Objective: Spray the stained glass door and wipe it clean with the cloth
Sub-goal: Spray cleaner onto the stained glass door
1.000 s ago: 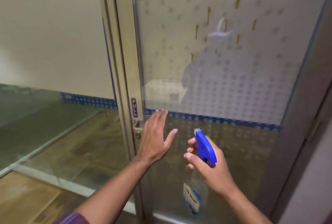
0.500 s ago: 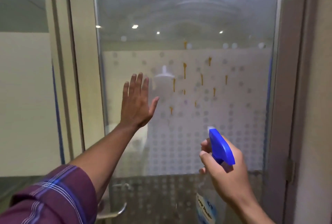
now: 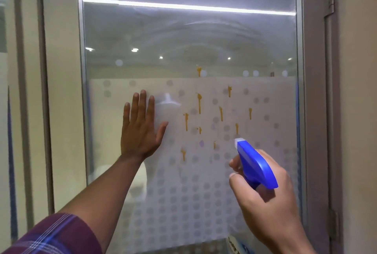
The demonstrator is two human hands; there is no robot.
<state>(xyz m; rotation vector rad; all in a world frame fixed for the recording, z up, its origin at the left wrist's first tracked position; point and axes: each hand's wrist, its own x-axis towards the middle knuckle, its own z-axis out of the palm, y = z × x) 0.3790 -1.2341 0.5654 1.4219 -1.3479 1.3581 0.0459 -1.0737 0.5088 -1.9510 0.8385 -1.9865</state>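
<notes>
Your right hand (image 3: 265, 198) grips the spray bottle (image 3: 256, 165) — nozzle aimed up and left at the yellow stains (image 3: 199, 102) on the glass door (image 3: 183, 39), just ahead; your left hand (image 3: 140, 131) (empty) lies flat beside them — no cloth visible.

Glossy glass door (image 3: 183, 35) reflects lights above the hands; its frosted film (image 3: 265, 94) looks matt. Beside the right hand (image 3: 267, 202), a smooth plastic spray head (image 3: 255, 164) and dull metal frame (image 3: 312, 111).

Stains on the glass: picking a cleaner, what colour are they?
Yellow-orange drips on the frosted dotted glass door, clearest in the head view.
</notes>
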